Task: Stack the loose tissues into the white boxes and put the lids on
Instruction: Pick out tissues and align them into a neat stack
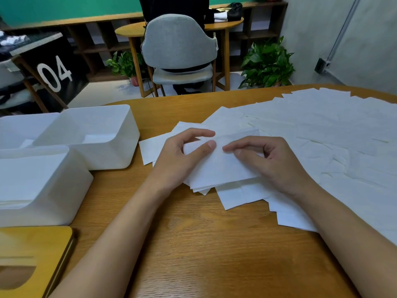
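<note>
A small stack of white tissues (pixel 221 168) lies on the wooden table at the centre. My left hand (pixel 178 155) pinches its left side between thumb and fingers. My right hand (pixel 270 160) grips its right side, thumb on top. Many more loose tissues (pixel 335 134) spread over the right half of the table. Three white boxes stand at the left: one near me holding tissues (pixel 43 190), one behind it (pixel 101 136) with a few tissues at the bottom, and a third (pixel 19 127) at the far left. A wooden lid (pixel 32 254) with an oval slot lies at the bottom left.
The table's far edge (pixel 171 100) curves behind the boxes. Beyond it stand a grey chair (pixel 180 48) with a person seated at another table, potted plants (pixel 266 65), and a black sign marked 04 (pixel 53 72).
</note>
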